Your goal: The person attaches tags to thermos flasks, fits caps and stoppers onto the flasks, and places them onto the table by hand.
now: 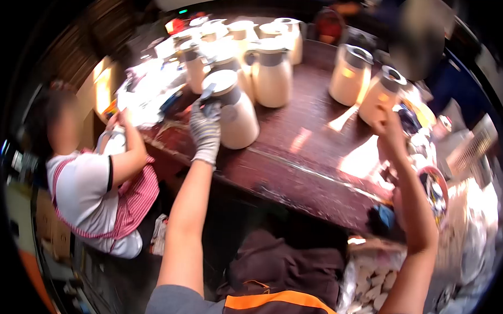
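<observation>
My left hand (206,130), in a striped knit glove, is closed round the grey handle of a white jug (240,120) with a white lid, near the table's front edge. My bare right hand (386,126) is raised at the right, beside an open white jug (377,99) with a grey collar; its fingers are bent and blurred, and whether they touch the jug is unclear. Another open white jug (349,80) stands just left of that one. Several more jugs (273,77) are grouped behind my left hand.
A co-worker (89,190) in a striped apron sits at the left. The dark red table (296,158) bears a bright heap of plastic (146,89) at its left. A basket (434,191) stands at the right, above a bag of pale pieces (371,286).
</observation>
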### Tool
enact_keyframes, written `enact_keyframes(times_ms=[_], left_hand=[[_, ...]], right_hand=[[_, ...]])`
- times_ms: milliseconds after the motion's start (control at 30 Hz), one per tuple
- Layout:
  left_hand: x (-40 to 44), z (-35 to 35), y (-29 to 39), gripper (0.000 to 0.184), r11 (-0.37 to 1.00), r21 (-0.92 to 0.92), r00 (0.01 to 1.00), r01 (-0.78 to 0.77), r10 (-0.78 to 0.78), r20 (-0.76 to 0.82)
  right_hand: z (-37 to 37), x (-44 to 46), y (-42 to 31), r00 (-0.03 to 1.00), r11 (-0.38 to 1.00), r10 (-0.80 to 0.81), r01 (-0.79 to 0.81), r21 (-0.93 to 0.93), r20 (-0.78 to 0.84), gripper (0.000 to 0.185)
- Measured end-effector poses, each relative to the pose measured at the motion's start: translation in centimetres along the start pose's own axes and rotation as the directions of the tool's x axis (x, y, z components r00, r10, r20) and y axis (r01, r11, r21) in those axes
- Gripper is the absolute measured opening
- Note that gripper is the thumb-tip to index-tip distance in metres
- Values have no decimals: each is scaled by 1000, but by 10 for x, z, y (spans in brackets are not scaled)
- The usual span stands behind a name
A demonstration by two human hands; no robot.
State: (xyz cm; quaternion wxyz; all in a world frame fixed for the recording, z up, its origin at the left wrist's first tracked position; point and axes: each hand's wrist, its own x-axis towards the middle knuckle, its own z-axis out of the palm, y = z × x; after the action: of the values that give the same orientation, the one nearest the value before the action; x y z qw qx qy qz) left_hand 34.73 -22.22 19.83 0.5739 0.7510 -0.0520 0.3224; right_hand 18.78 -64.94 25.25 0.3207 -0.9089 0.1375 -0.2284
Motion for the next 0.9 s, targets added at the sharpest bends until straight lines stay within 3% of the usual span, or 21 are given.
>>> enact_keyframes(times_ms=[33, 67, 100, 133, 167, 200, 233, 267, 300, 333, 400, 467, 500, 533, 600, 667, 700, 733, 767, 867, 900], left_hand=[[24, 2, -33, 34, 756, -587, 956, 291, -253, 149], [20, 0, -9, 32, 988, 81, 991, -131, 128, 49], [24, -2, -11, 31, 947, 260, 983, -186, 183, 36], [18, -7, 4, 36, 942, 323, 995, -92, 96, 5], [13, -12, -3, 42, 914, 358, 971, -192, 230, -67], [3, -20, -7, 41, 954, 233, 974, -190, 213, -78], [-11, -31, 16, 36, 947, 239, 966, -215, 242, -90], [-25, -41, 17, 34, 928, 262, 954, -265, 292, -72], [-42, -50, 10, 33, 938, 236, 960, -256, 275, -49], [-58, -60, 14, 31, 913, 283, 952, -294, 307, -2], [-88, -72, -1, 30, 960, 198, 980, -198, 191, 53], [-113, -76, -4, 27, 991, 117, 993, -65, 52, 104], [-119, -74, 3, 24, 997, 81, 991, 5, -16, 134], [-122, -68, 12, 23, 990, 126, 989, -67, 49, 139], [-127, -57, 29, 22, 998, -23, 969, 56, -48, 242], [-127, -50, 57, 22, 973, -178, 913, 146, -63, 402], [-127, -51, 76, 23, 939, -262, 863, 225, -67, 500], [-126, -53, 98, 27, 978, -151, 830, 145, -37, 556], [-124, -56, 121, 33, 998, -50, 793, 47, -7, 610], [-139, -45, 156, 49, 924, -115, 718, -366, 359, 596], [-148, -40, 165, 55, 865, -137, 686, -482, 470, 555]], right_hand=[[5, 32, 18, 997, 994, -72, 69, -88, -27, 50], [7, 65, 42, 987, 966, -156, 145, -214, -37, 55], [11, 102, 65, 975, 918, -219, 195, -345, -32, 61], [16, 137, 89, 966, 864, -257, 224, -450, -11, 67], [12, 157, 89, 987, 895, -158, 135, -426, -19, 69], [9, 185, 115, 965, 849, -263, 227, -478, -10, 71], [10, 218, 164, 932, 790, -362, 306, -531, 0, 77], [7, 233, 182, 966, 883, -254, 255, -394, 55, 78], [5, 230, 178, 963, 837, -268, 250, -487, 33, 74], [3, 230, 169, 984, 820, -176, 158, -550, 19, 69], [-1, 204, 109, 996, 790, -84, 69, -610, 3, 65], [-5, 167, 35, 963, 598, 268, -182, -781, -20, 58], [-3, 157, 26, 977, 560, 211, -131, -818, -12, 53], [1, 154, 43, 992, 615, 121, -106, -782, -39, 52], [3, 127, 60, 995, 736, -35, -39, -676, -94, 50], [-7, 85, 87, 935, 769, -325, 172, -615, -144, 40], [-26, 47, 66, 873, 725, -486, 378, -575, -39, 38], [-40, 0, 37, 876, 817, -460, 355, -455, -143, 36], [-55, -40, 27, 849, 812, -517, 448, -374, -106, 32], [-70, -165, -30, 884, 888, -459, 453, -76, -90, 32], [-81, -195, -63, 832, 827, -554, 554, -92, 26, 34]])
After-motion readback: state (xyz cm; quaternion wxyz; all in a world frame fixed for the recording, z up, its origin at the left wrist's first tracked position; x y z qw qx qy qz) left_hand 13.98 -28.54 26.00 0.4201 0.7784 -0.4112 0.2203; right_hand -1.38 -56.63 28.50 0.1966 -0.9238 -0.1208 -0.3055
